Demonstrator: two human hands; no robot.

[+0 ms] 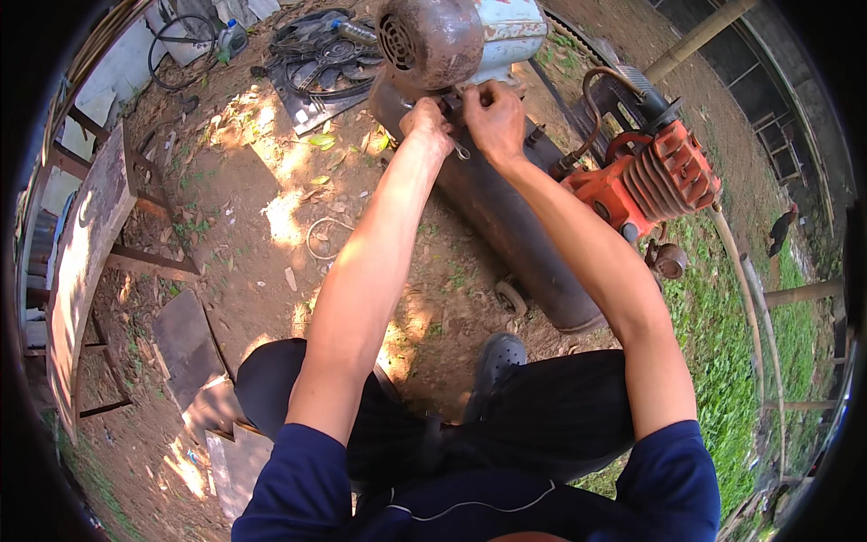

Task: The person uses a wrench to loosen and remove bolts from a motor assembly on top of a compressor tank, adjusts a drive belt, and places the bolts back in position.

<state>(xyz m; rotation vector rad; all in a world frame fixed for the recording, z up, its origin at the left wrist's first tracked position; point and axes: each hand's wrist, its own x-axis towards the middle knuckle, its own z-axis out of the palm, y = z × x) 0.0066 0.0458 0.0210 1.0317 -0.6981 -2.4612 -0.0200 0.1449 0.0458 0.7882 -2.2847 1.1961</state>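
Got both hands up at the foot of the motor [465, 41], which sits on the far end of the dark tank [515, 239], and honestly my own fingers block most of the good stuff. My left hand [428, 126] is curled in on itself right by the base, knuckles up, and I can't tell what's inside it. My right hand [495, 125] is just beside it, fingers bent and thumb drawn in close to them, but whether it's pinching anything is too small to make out. A little metal loop [462, 152] pokes out just below, between the two hands; can't see what it belongs to. The motor's top gets cut off by the upper edge, and my right forearm covers part of the tank. The red pump [652, 181] is off to the right, ribs showing, though its near side is partly behind that same arm. There's a wheel [512, 296] down by the tank, half tucked away. Up left there's a heap of black parts [321, 63], too jumbled to sort out piece by piece.
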